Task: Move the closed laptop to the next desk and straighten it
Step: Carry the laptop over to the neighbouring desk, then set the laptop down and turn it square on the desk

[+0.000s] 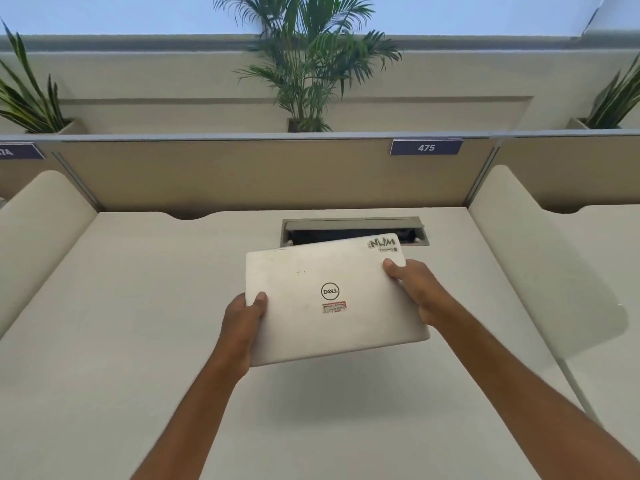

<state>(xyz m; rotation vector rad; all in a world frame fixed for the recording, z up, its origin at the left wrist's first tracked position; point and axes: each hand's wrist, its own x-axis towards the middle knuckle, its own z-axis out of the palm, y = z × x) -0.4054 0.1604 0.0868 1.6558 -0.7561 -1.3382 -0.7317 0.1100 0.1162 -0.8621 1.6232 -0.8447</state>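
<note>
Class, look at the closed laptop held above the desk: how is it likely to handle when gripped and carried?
The laptop probably stays stiff: it keeps flat though held only at its side edges. Its smooth lid may be slippery, so the left hand and right hand pinching it makes sense. It hangs tilted above the desk, so a drop could damage it.

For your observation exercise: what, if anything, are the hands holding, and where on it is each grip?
Both hold the closed laptop above the desk: the left hand grips its left edge, the right hand its right edge near the far corner.
</note>
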